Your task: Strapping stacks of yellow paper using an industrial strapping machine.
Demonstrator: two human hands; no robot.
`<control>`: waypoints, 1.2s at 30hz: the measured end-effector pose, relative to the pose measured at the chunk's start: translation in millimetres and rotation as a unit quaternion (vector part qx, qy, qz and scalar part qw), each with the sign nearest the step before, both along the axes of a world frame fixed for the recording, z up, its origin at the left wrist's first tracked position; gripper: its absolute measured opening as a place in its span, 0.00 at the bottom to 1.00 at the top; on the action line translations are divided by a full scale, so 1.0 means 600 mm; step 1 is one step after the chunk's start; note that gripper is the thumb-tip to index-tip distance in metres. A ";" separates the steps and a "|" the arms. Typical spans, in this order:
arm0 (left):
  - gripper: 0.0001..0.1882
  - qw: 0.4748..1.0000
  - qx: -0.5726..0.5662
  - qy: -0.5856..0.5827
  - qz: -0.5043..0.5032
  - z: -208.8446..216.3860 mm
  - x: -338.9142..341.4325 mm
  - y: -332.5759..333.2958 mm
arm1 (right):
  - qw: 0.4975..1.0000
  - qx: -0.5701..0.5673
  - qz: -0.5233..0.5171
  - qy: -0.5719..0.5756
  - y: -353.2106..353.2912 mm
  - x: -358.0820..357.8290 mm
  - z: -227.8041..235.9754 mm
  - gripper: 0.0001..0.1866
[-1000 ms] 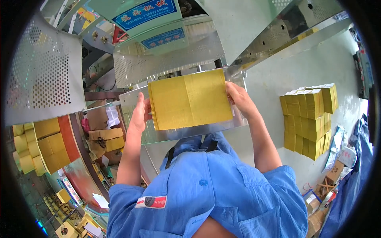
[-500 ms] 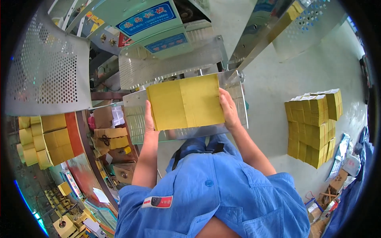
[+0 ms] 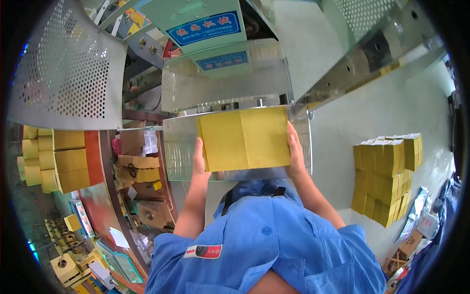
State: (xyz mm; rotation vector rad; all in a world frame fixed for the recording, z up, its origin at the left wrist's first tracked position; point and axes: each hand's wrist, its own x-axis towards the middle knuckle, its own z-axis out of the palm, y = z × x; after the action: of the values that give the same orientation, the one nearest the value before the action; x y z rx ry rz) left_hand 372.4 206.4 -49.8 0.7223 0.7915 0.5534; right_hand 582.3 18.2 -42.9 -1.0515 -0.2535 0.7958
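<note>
Paper bundle (image 3: 245, 141): yellow, over the shiny surface (image 3: 179, 154); resting or lifted, cannot tell.
Left hand (image 3: 199, 163): partly open, gripping its left end.
Right hand (image 3: 295, 158): likewise, at its right end.
Progress: this bundle in hand; yellow pile (image 3: 377, 179) already stacked at right; what is left, unclear.
Room: grey floor (image 3: 338, 112), green machine (image 3: 193, 13) far, perforated guard (image 3: 73, 73) far left.

One wide fisheye camera, the left of a side-by-side pair, is looking steeply down from the person's head, the view standing upright. It is taking in the blue buttoned work shirt (image 3: 293, 237) at close range along the lower edge, facing the creased yellow rectangular bundle (image 3: 245, 141) near the middle, and reaching the smooth pale grey floor (image 3: 338, 117) farther off. Straight edges are bending toward the view's rim.
</note>
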 end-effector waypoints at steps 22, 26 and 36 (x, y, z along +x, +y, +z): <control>0.38 0.989 0.106 -0.080 -0.069 0.018 0.143 0.138 | 0.997 -0.067 0.042 -0.004 0.133 0.105 0.004 0.33; 0.39 0.983 0.144 -0.092 -0.063 0.011 0.128 0.142 | 0.995 -0.088 0.037 -0.003 0.133 0.106 -0.005 0.34; 0.35 0.992 0.099 -0.062 -0.055 0.041 0.132 0.114 | 0.997 -0.060 0.057 -0.001 0.141 0.104 0.005 0.35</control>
State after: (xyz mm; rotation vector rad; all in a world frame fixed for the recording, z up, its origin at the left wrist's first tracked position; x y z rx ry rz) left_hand 451.5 274.7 -25.5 0.9002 0.5814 0.5772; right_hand 644.5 102.6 -39.7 -1.1587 -0.2718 0.9223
